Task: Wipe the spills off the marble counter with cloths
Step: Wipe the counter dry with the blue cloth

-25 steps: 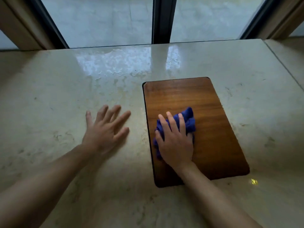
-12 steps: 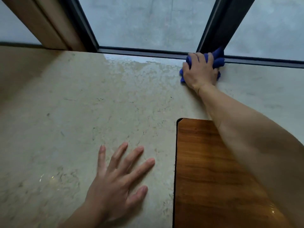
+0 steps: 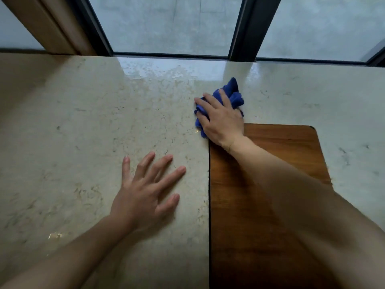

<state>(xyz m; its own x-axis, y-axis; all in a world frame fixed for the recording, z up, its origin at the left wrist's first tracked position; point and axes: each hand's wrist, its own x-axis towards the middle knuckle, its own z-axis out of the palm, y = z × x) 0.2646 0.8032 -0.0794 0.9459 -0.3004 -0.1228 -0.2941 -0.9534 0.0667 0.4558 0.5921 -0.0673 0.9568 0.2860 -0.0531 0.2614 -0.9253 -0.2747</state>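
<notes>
A: The left hand (image 3: 145, 192) is lying flat on the marble counter (image 3: 68, 132), nearest us, fingers straight and spread, holding nothing.

B: And beside it?

A: A wooden board (image 3: 270, 184) is sitting on the counter just to its right, with the right forearm crossing over it.

B: Where's the cloth?

A: Past the board's far left corner. The right hand (image 3: 221, 119) is pressing down on a bunched blue cloth (image 3: 234, 94), fingers curling over it, against the marble.

B: Anything farther back?

A: A wet, glossy patch (image 3: 158, 74) is shining on the counter near the dark window frame (image 3: 245, 28), left of the cloth.
</notes>
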